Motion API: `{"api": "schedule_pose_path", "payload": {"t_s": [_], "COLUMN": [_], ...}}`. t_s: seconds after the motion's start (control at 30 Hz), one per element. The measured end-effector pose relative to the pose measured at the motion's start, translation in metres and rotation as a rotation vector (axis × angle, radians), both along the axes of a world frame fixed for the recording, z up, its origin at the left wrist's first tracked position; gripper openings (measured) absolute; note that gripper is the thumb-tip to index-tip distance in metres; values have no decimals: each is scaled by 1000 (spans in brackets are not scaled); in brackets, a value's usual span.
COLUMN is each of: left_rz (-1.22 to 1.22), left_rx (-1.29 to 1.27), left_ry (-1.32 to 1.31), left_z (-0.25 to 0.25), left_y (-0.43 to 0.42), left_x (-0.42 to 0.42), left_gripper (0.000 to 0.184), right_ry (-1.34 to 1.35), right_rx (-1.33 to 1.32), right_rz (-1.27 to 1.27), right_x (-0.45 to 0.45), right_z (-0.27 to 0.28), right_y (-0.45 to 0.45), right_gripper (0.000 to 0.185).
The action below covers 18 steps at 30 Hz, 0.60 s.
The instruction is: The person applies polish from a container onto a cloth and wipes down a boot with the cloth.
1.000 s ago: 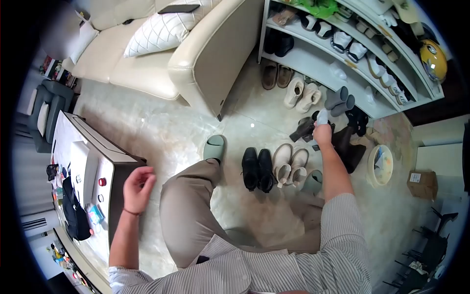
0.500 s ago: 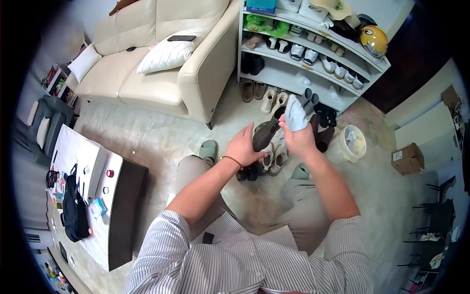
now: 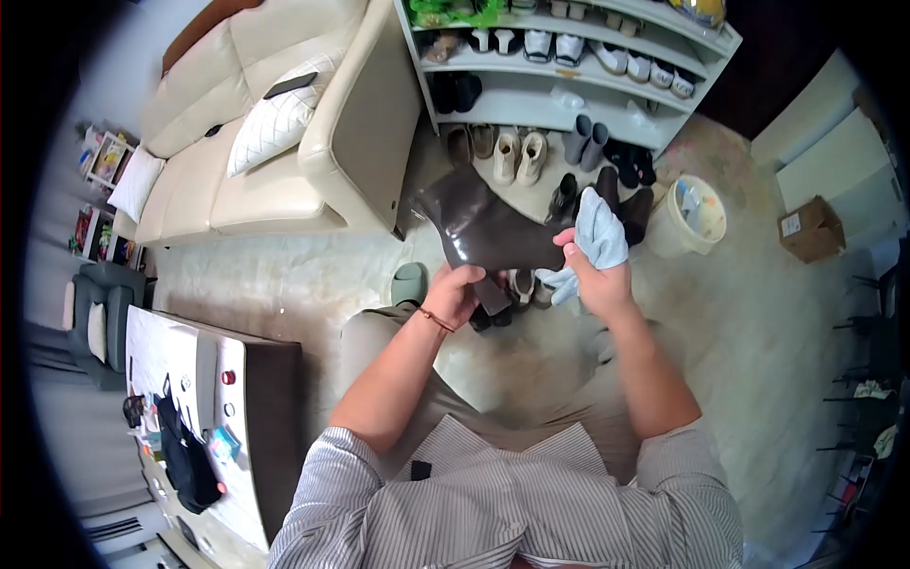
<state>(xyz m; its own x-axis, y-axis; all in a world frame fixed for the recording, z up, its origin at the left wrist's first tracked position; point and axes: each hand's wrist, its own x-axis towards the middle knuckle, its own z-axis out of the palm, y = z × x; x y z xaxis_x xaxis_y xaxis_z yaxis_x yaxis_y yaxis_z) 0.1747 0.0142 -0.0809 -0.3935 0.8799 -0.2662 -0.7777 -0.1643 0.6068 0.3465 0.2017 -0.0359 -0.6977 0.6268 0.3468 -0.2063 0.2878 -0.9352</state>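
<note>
A dark brown shiny boot (image 3: 488, 228) is held up sideways in front of me, above the shoes on the floor. My left hand (image 3: 452, 292) is closed round its lower left part, near the heel. At the boot's right end, my right hand (image 3: 597, 275) is closed on a light blue cloth (image 3: 601, 230), which sticks up above the fingers and hangs down on the left. Whether the cloth touches the boot cannot be made out. Beyond the boot stand cream shoes (image 3: 519, 158) and grey boots (image 3: 586, 142). Black shoes partly show below it.
A white shoe rack (image 3: 521, 87) stands ahead, beside a cream sofa (image 3: 237, 152). To the right are a white bucket (image 3: 695, 216) and a cardboard box (image 3: 811, 230). A low table (image 3: 227, 446) with a black bag (image 3: 187, 455) stands at the left. A green slipper (image 3: 409, 284) lies near my foot.
The boot has been raised and turned broadside, with my left hand shifted slightly left on it. My right hand and the cloth have moved a little right. The view has turned.
</note>
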Motion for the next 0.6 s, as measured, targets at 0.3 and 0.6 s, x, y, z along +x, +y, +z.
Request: {"api": "schedule_pose_path", "payload": {"t_s": [0.3,0.6], "left_rz": [154,267], "left_rx": [-14,-1], "left_ry": [78,426], "left_z": [-25,-12], "left_y": [42,51], "left_x": [-25,-15], "left_gripper": [44,51], "right_ry": [-85,-235], "right_rx": [360,460], "right_rz": [152,57], "right_x": [-32,-47], "right_z": [10,-1], "right_y": [1,-4], "right_gripper": [56,44]}}
